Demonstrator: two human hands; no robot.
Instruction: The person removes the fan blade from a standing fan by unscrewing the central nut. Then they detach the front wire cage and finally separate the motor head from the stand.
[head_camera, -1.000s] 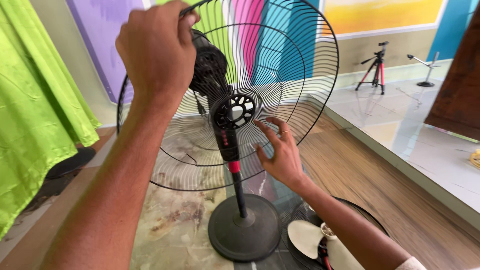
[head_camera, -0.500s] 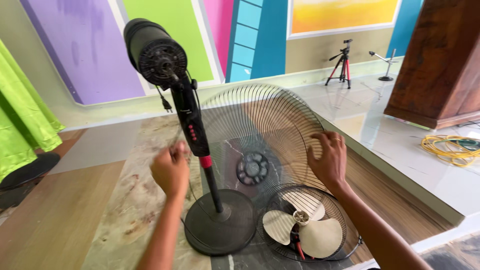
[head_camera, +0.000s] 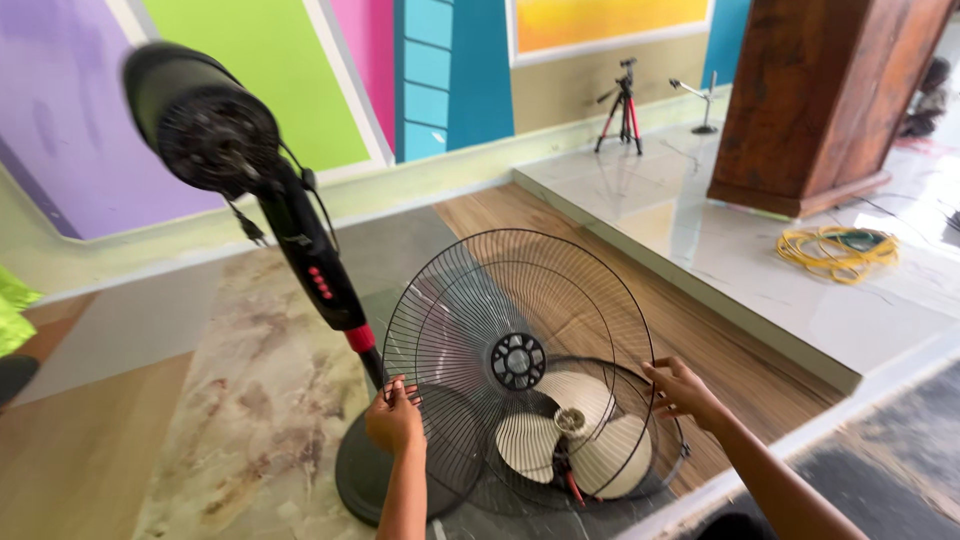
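The fan guard (head_camera: 520, 365), a round black wire grille with a dark hub in its middle, stands nearly upright and tilted a little back, held between the two hands just above the floor (head_camera: 230, 400). The left hand (head_camera: 395, 420) is closed round the wires at the guard's lower left rim, fingers curled through the mesh. The right hand (head_camera: 680, 390) grips the right rim at about the same height, fingers bent over the outer ring. So the guard spans the gap between the hands, with its hub roughly midway between them and a little higher.

Behind and below the guard lies a second grille (head_camera: 660, 470) flat on the floor, with the pale fan blade (head_camera: 580, 440) resting in it, seen through the wires. To the left rises the fan stand (head_camera: 320, 270), a black pole with red buttons, its round base (head_camera: 355, 480) beside the left hand and its bare motor head (head_camera: 200, 115) up at the top left. Further off on the raised platform lie a coil of yellow cable (head_camera: 835, 250), a small tripod (head_camera: 625, 110) and a wooden lectern (head_camera: 830, 100)
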